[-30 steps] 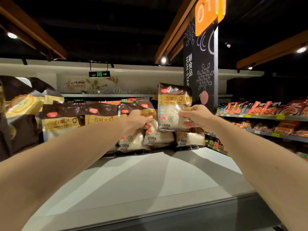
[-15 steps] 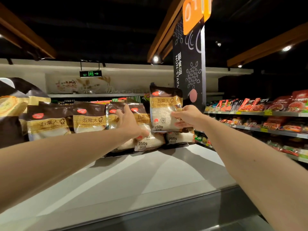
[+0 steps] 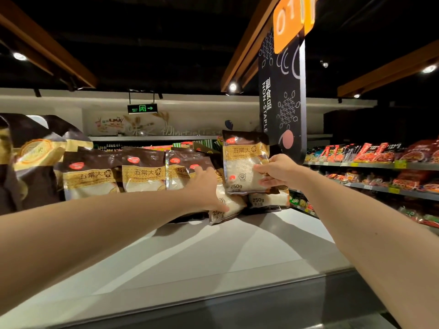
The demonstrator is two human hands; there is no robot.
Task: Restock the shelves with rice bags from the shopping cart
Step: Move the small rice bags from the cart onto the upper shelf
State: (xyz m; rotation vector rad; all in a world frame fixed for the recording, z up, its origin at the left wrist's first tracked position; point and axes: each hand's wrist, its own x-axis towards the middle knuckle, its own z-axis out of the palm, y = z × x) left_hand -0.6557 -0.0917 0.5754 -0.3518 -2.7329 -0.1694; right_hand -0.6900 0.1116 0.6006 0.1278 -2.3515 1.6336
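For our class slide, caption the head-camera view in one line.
Right hand holds a rice bag upright over the shelf; left hand rests on a leaning bag.

The rice bag (image 3: 240,163) has a dark brown top, a golden band and a small red oval. The hanging sign (image 3: 288,108) is black with white line drawings; its number plate (image 3: 285,24) is orange.
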